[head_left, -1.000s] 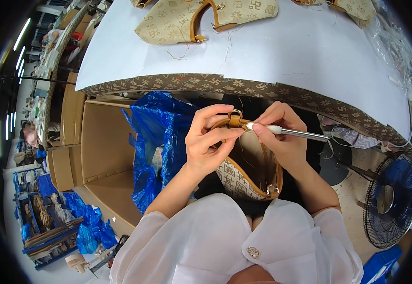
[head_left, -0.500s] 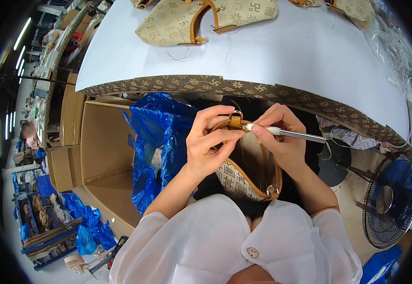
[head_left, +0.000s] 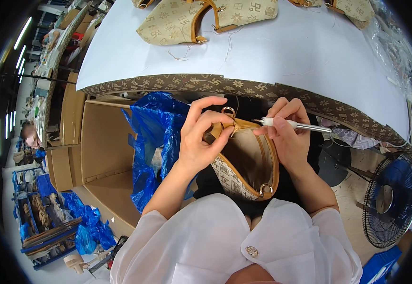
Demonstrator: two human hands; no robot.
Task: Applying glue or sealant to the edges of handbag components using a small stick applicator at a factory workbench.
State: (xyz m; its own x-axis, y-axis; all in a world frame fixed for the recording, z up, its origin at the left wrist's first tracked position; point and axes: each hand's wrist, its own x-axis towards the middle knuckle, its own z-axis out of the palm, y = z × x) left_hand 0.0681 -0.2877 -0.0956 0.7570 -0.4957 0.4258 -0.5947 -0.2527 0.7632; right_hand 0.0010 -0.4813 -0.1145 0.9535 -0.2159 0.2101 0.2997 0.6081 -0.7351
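Observation:
A small beige patterned handbag [head_left: 229,180] with tan trim hangs with its mouth turned up between my hands, showing the pale lining. My left hand [head_left: 195,139] pinches the tan tab at its upper end, just below a metal ring [head_left: 228,111]. Another metal ring [head_left: 266,189] sits at the near end of the bag's mouth. In the fingers of my right hand [head_left: 289,137] is a pen-shaped tool [head_left: 312,128] with a white grip, a metal barrel and a thin pointed tip. That tip points left, a little apart from the tab. Loose thread shows by the left fingertips.
Beyond my hands is a white-topped table [head_left: 310,52] bearing more beige handbags [head_left: 168,23] and loose threads. A cardboard box [head_left: 103,142] stands left, with a blue plastic bag [head_left: 144,113] over its edge. On the right are a fan [head_left: 390,199] and clear plastic wrapping [head_left: 390,42].
The tool has drawn back to the right from the tab, and its tip now shows. My left hand has shifted slightly left, and the bag's mouth lies more open to view.

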